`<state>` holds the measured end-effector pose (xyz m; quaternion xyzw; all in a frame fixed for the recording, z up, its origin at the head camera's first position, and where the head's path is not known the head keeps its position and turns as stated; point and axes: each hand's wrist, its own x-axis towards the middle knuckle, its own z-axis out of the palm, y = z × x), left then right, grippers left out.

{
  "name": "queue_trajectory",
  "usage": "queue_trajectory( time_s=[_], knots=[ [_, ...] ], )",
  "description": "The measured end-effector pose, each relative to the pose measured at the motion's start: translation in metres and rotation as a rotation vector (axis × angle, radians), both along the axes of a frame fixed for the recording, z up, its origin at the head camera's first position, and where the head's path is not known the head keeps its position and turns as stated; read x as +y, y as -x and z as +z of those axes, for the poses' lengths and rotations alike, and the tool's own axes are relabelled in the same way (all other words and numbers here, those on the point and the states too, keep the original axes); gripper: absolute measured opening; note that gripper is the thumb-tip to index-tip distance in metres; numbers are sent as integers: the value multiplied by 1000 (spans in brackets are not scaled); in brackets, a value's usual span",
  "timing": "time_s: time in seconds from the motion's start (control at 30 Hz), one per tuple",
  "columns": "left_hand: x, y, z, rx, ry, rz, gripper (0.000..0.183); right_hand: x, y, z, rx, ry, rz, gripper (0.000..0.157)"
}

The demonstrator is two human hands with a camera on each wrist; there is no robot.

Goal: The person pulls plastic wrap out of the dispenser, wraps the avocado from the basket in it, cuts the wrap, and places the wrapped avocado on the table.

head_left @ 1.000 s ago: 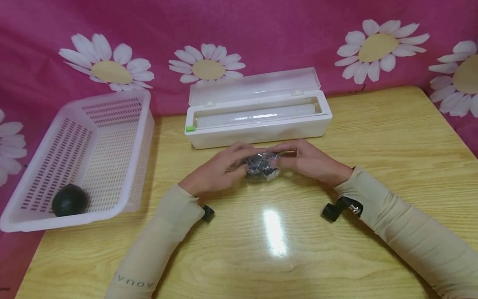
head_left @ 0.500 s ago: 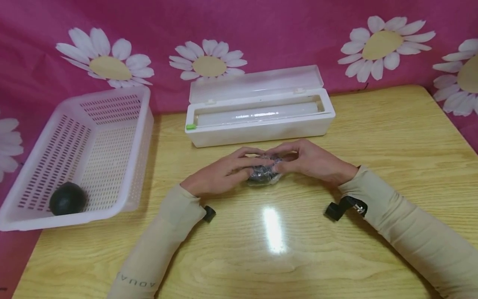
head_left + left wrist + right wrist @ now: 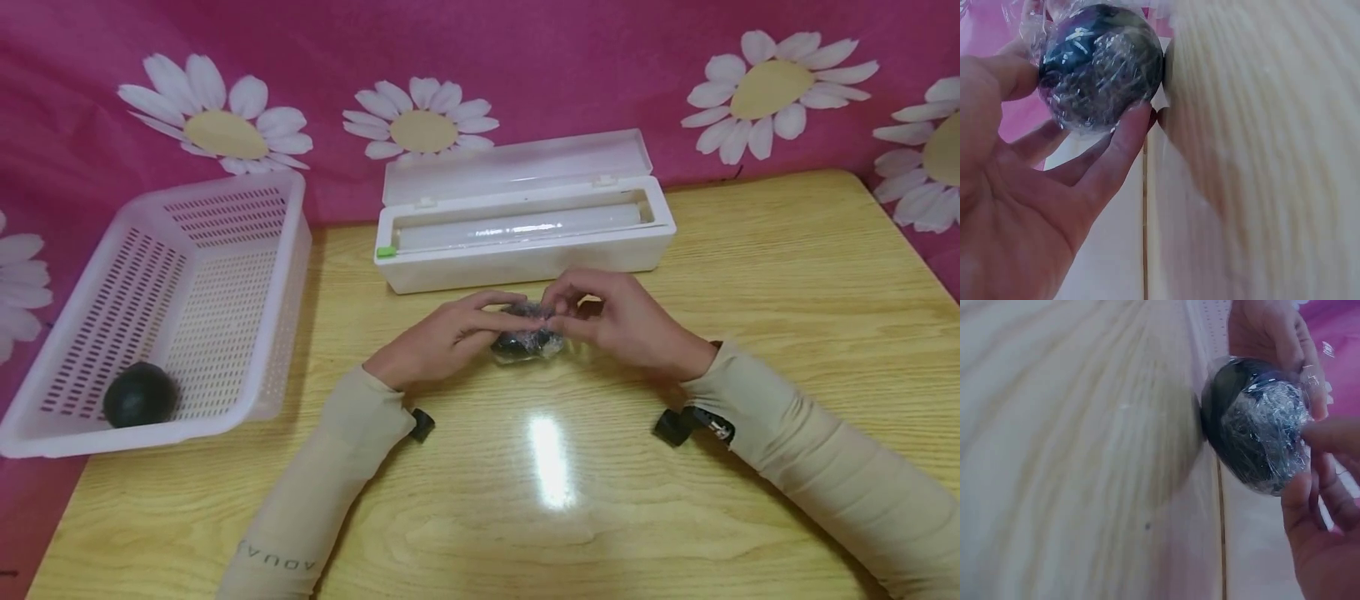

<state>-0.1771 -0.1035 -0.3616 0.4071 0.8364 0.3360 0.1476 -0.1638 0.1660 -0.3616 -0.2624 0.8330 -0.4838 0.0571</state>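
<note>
In the head view, a long white box stands on the wooden table, its lid tipped back against the pink daisy cloth behind it; a roll of film lies inside, and a small green piece sits at the left end of its front edge. Just in front of the box, near its middle, is the wrapped dark ball, covered in clear film. The left hand holds the ball from its left side, fingers reaching across the top, while the right hand pinches at the clear film on its right. Left of the box stands a white slatted basket, with a second dark ball in its near left corner. In the left wrist view, the left thumb and fingers curve about the ball, which touches the table in front of the box, the film bunched and crinkled over it. In the right wrist view, the right thumb and a finger are at the crumpled film, on the side toward that hand; the pinch itself is partly hidden, so exactly how much film they hold I cannot tell.
</note>
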Motion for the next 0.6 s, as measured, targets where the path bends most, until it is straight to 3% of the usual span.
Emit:
queue_trajectory(
  time_s=[0.2,0.37,0.5,0.6],
  knots=[
    [1,-1,1,39,13,50,39,0,-3,1,160,-80,152,38],
    [3,-2,0,14,-30,93,40,0,-1,-4,291,-112,193,33],
    [4,-2,-1,-10,-56,129,42,-1,-1,-5,288,-151,181,29],
    [5,-3,1,-10,-78,194,44,-1,-1,-4,269,-173,172,27]
  ],
)
